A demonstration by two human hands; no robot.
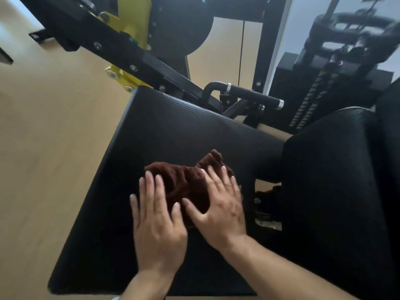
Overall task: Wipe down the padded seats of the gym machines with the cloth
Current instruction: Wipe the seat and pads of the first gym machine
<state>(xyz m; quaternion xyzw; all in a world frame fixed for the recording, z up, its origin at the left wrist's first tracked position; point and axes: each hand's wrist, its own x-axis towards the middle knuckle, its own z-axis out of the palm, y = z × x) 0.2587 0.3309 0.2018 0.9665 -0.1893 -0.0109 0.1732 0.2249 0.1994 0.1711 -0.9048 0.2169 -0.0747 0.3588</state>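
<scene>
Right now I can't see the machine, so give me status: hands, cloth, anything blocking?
Left hand and right hand flat, open, pressing brown cloth. Cloth bunched on black seat pad. Nothing in the way.

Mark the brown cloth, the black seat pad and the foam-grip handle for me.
brown towelling cloth (186, 180), head view, bunched middle.
black padded seat (173, 131), head view, bare top surface.
black foam-grip handle (253, 95), head view, mid-grip.

Ahead of me a black steel frame (121, 50) slants across a tan floor (43, 137), with yellow brackets (121, 77) bolted to it. A black foam-covered handle (253, 95) juts right, near a blurred weight stack (313, 105).
</scene>
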